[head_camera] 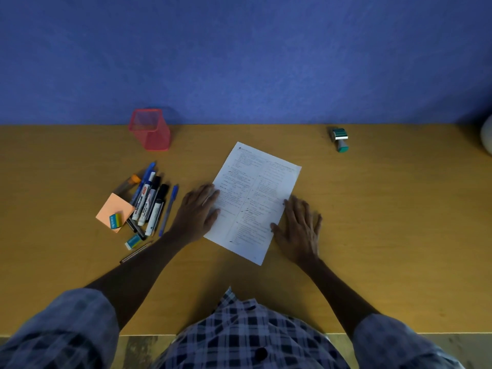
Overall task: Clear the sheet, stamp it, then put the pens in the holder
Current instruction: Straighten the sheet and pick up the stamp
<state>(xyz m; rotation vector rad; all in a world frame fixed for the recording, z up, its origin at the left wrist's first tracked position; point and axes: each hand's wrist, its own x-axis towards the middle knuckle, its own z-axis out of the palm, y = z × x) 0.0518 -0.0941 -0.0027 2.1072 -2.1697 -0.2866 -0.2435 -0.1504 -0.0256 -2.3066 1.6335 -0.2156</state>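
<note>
Head view: the printed sheet (254, 202) lies bare mid-tabletop (372, 209) — light and limp, best pinned flat. Both hands, left (198, 211) and right (299, 230), rest spread at its edges, gripping nothing. The stamp (339, 139), rigid, invites a handle grip — far right.

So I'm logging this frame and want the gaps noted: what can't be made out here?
Head view only:
- Printed sheet: text too small to read; left hand covers part of its left edge.
- Stamp: face and wording too small.
- White object: cut off by the right edge, unidentifiable.
- Pens: overlapping, exact count unclear.
- Right hand: beside the sheet; contact unclear.
</note>
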